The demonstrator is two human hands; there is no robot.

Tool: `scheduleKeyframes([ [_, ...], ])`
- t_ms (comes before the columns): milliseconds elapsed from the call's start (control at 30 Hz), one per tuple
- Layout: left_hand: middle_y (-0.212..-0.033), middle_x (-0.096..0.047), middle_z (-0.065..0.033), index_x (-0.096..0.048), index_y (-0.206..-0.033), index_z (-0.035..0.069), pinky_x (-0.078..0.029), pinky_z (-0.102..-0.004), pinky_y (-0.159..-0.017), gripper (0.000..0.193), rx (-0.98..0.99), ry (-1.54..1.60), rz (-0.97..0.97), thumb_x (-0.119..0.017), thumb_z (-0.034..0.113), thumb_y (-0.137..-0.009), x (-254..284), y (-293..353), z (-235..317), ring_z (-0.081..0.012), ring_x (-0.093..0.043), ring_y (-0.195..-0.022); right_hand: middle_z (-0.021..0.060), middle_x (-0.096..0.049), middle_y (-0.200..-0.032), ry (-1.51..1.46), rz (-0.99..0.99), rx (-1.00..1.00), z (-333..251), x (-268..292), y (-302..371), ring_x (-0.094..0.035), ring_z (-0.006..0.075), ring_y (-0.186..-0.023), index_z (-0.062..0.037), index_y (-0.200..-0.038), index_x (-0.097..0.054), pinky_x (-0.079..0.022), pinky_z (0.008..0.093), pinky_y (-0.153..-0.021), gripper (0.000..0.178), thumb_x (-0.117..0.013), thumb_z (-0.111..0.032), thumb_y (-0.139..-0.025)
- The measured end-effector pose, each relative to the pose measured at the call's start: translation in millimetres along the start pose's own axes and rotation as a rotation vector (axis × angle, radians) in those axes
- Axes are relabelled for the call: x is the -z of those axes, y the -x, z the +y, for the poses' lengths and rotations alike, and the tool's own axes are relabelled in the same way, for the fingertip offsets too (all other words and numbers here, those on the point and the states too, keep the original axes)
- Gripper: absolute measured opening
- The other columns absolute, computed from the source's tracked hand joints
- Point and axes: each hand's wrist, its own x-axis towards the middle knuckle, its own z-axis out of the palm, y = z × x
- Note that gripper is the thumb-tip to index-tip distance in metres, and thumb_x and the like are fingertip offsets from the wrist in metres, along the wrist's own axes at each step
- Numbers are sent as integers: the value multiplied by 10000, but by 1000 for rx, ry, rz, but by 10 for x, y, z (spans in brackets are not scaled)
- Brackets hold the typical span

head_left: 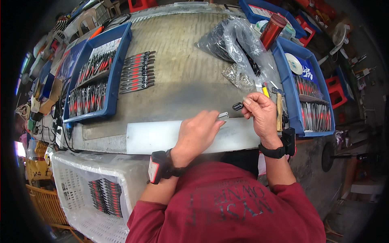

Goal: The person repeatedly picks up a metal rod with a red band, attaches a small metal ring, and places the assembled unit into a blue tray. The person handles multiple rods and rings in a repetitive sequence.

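Note:
My left hand (197, 131) is closed on a small silver metal piece with two flat ends (223, 116), which juts out past the fingertips. Close by, my right hand (261, 113) pinches a small black oval part (237, 106) between thumb and fingers. The two parts are apart, with a narrow gap between them. Both hands are over the near edge of the worktable, above a white board (154, 137). Each wrist wears a black strap with a device on it.
Slim red-and-black tools (137, 72) lie in a row on the table (174, 44). Blue trays (119, 87) (298, 117) with similar tools flank it. Clear plastic bags (243, 38), a red flask (272, 31) and a hammer (279, 109) are at right. A white crate (73, 174) stands lower left.

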Motion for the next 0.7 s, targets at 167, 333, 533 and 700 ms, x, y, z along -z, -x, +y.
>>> scheduleKeyframes([
  [167, -689, -504, -92, -543, -861, 69, -444, -387, -475, 169, -10, -47, -14, -678, 155, -804, 1, 24, 53, -305, -536, -554, 14, -615, -728, -14, -2, -19, 16, 20, 139, -567, 58, -623, -25, -867, -614, -431, 180, -538, 119, -641, -139, -890],
  [333, -686, -510, -93, -575, -956, 41, -425, -366, -456, 218, -67, -111, -38, -699, 90, -784, 6, 46, 72, -279, -527, -528, 20, -617, -744, -73, 2, -51, 57, 28, 235, -574, 68, -636, -24, -886, -608, -442, 188, -550, 113, -630, -134, -898],
  [533, -687, -501, -91, -569, -956, 45, -426, -368, -453, 210, -79, -124, -57, -691, 89, -790, 1, 64, 99, -277, -526, -522, 32, -620, -732, -152, -3, -67, 122, 18, 288, -569, 74, -623, -20, -908, -607, -449, 193, -555, 108, -619, -128, -905],
  [700, -697, -514, -94, -573, -957, 43, -433, -370, -457, 199, -74, -90, -61, -683, 88, -797, -22, 78, 92, -280, -538, -528, 45, -626, -719, -217, -9, -103, 156, 9, 321, -561, 81, -602, -17, -914, -608, -452, 199, -561, 112, -614, -130, -908],
])
